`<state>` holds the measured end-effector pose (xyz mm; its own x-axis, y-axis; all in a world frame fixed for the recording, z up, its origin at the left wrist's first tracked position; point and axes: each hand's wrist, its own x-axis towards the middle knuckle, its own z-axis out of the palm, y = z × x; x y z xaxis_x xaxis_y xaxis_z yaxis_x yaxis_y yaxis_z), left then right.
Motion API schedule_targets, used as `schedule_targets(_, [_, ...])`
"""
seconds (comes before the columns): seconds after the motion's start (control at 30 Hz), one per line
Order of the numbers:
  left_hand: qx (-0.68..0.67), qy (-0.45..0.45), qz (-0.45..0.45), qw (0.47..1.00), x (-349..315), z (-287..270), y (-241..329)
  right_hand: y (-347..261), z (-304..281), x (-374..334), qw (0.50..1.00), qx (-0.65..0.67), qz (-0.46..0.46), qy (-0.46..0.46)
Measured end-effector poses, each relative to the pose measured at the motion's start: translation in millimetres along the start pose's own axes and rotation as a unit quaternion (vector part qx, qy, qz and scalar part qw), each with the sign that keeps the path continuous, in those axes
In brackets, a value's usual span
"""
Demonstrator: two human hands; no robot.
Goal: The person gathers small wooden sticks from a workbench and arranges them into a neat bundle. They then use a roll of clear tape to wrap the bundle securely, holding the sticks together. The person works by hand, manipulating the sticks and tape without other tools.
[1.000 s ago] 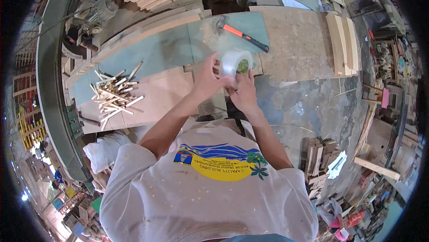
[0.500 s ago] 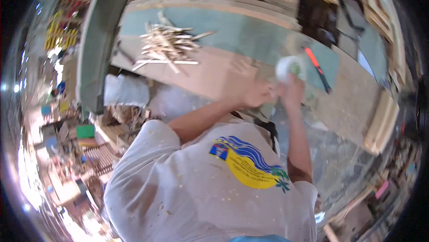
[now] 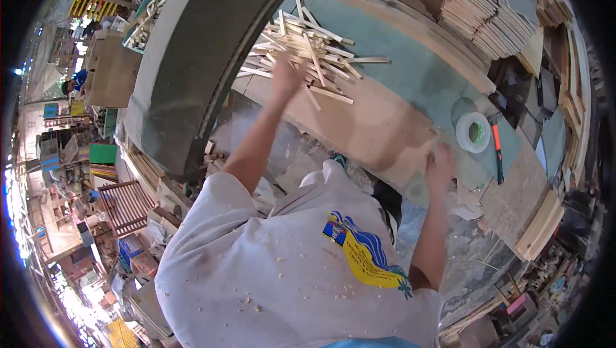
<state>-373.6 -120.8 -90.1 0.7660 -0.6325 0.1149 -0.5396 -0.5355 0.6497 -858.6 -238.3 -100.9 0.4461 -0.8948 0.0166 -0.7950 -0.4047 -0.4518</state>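
A heap of thin pale wooden sticks [image 3: 321, 52] lies crisscrossed at the far left of the workbench [image 3: 378, 123]. My left hand [image 3: 289, 77] reaches to the near side of this heap and overlaps it; its fingers are blurred against the sticks, so their grip cannot be made out. My right hand [image 3: 440, 165] hovers at the bench's near edge, somewhat blurred, with fingers loosely apart and nothing visible in them. Beyond it, to the right, a white roll of tape [image 3: 464, 141] with a green core lies flat. Beside the roll rests a red and black cutter knife [image 3: 498, 150].
A thick grey post or beam [image 3: 192, 59] rises just left of the heap. Stacked thin boards [image 3: 487, 20] stand behind the bench, and long planks [image 3: 540, 226] lie at its right end. Wood scraps and a slatted rack [image 3: 125, 207] crowd the left floor.
The tape roll, earlier in my right hand, now lies on the bench. My left hand has moved away from the right, over to the sticks. The view has turned left.
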Motion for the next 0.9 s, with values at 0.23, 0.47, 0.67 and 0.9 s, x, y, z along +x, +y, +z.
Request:
schedule_targets(0.23, [-0.260, 0.014, -0.381, 0.887, 44.4, -41.8, -131.1, -119.4, 34.2, 33.6, 0.976, 0.182, -0.107, -0.050])
schedule_targets(0.47, [-0.421, 0.011, -0.530, 0.736, 20.4, -16.1, -105.8, -327.5, 99.9, 270.1, 0.952, 0.173, -0.102, -0.231])
schedule_targets(0.67, [-0.437, -0.013, -0.474, 0.764, 19.2, -14.6, -79.1, -435.2, 165.1, 328.6, 0.920, 0.065, -0.009, -0.386])
schedule_targets(0.9, [-0.469, -0.072, -0.429, 0.769, 22.3, 31.8, -53.0, -394.4, 184.9, 294.4, 0.889, 0.002, -0.177, -0.421])
